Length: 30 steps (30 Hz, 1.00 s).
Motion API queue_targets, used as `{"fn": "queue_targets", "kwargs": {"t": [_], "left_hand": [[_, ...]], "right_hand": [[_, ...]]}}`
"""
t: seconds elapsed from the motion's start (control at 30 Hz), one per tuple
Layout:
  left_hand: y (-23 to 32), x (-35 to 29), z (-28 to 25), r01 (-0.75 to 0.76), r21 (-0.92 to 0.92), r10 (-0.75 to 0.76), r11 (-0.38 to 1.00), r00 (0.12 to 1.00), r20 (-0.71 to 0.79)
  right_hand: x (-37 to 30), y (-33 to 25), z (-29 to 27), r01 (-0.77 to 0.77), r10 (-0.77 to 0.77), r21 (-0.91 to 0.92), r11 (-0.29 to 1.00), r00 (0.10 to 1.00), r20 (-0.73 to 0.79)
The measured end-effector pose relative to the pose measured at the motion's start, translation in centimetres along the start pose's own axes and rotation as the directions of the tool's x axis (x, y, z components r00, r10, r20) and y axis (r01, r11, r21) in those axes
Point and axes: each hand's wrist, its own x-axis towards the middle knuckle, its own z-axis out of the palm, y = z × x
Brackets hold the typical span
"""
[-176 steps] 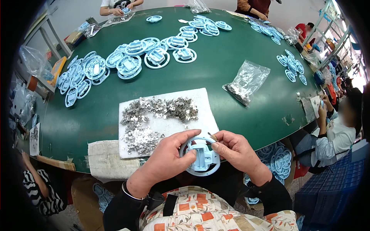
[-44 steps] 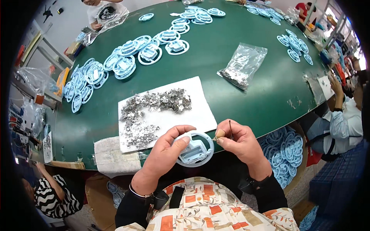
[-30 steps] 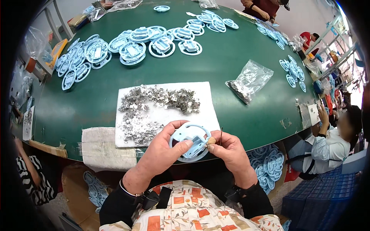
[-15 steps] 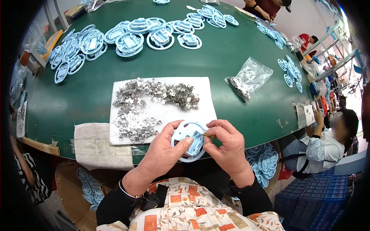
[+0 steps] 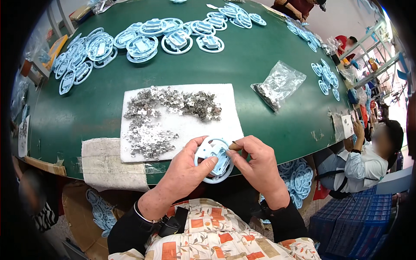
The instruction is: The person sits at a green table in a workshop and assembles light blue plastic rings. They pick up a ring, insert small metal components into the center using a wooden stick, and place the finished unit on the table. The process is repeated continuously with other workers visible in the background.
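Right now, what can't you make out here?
In the head view:
Held blue wheel: partly hidden by your left hand.
Brownish item: too small, partly covered by your right hand.
Silver metal pieces: heaped, too small to count.
Topmost blue part: cut off by the picture's upper edge.

The wheel-shaped part [image 5: 222,164] at the near edge of the tabletop [image 5: 86,119] is showing smooth plastic with a low satin sheen, and the matching parts [image 5: 143,47] toward the far edge are looking equally smooth. The tabletop is reflecting soft light off a smooth, semi-glossy surface. Near its front edge, a white board [image 5: 197,141] is looking matt and foam-like, while the small clips [image 5: 149,141] on it are glinting like bare metal. Toward the right edge, a clear plastic bag [image 5: 288,80] is gleaming along its creases. At the front edge, a cloth pad [image 5: 113,162] is appearing rough and matt.
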Motion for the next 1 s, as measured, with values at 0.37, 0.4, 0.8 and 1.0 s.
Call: {"fn": "queue_targets", "kwargs": {"t": [0.37,0.4,0.8,1.0], "left_hand": [[0.9,-0.3,0.1,0.051,-0.131,-0.047,0.990,0.998,0.029],[1.0,-0.4,0.0,0.059,-0.135,-0.053,0.989,0.998,0.046],[1.6,-0.2,0.1,-0.172,0.133,0.165,0.976,0.985,0.058],[2.7,0.3,0.2,-0.347,0.561,0.314,0.752,0.936,0.158]], "right_hand": [[-0.8,1.7,0.0,-0.136,0.125,0.268,0.954,0.991,0.058],[-0.8,2.0,0.1,-0.212,0.192,0.408,0.888,0.977,0.089],[-0.8,1.9,-0.7,-0.509,0.281,0.686,0.520,0.860,0.425],[-1.1,2.1,-0.4,-0.521,0.249,0.651,0.552,0.848,0.468]]}}
